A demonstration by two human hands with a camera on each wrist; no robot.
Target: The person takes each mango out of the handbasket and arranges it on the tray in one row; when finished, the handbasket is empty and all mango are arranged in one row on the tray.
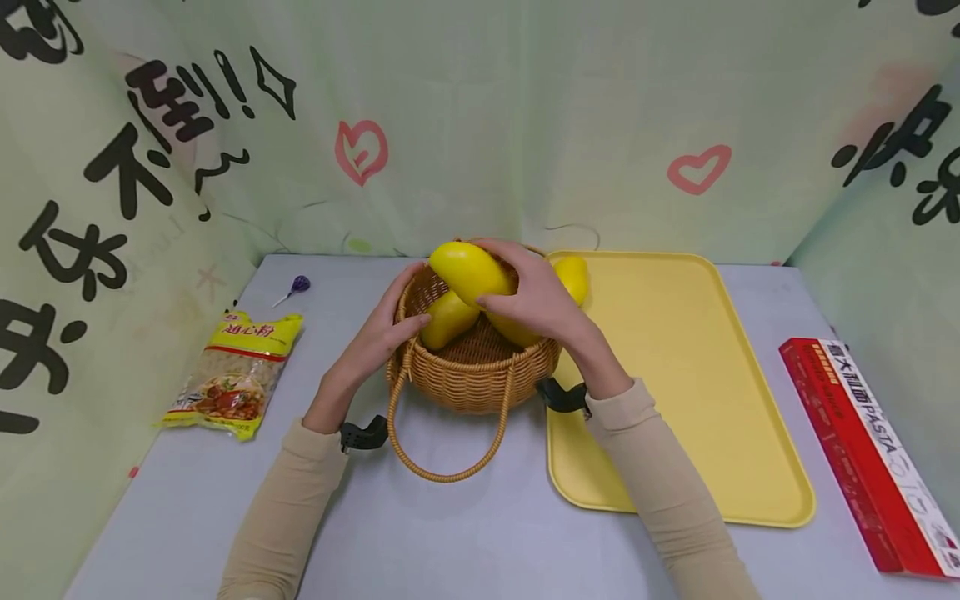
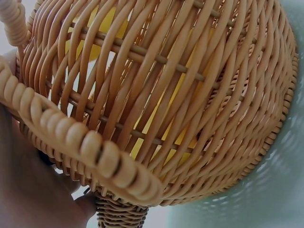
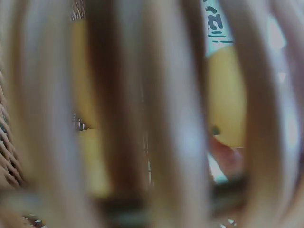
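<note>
A round wicker basket [image 1: 472, 392] stands mid-table, its front handle hanging down toward the person. The left hand [image 1: 378, 329] grips the basket's left rim, thumb over the inner side; in the left wrist view the woven wall fills most of the picture beside that hand [image 2: 38, 190]. Held in the right hand [image 1: 536, 292] is a yellow mango [image 1: 467, 271], over the basket opening. Beneath it lies another mango [image 1: 448, 322] inside, and a third [image 1: 513, 331] shows partly under the right hand. Blurred wicker strands [image 3: 175, 114] cover the right wrist view, with yellow fruit [image 3: 227, 97] behind.
A yellow tray [image 1: 675, 400] lies right of the basket, with one mango [image 1: 574, 279] near its back left corner. Left are a bag of pasta [image 1: 240, 375] and a purple lollipop [image 1: 300, 284]. A red pasta box [image 1: 862, 450] lies far right. Printed curtains [image 1: 525, 125] surround the table.
</note>
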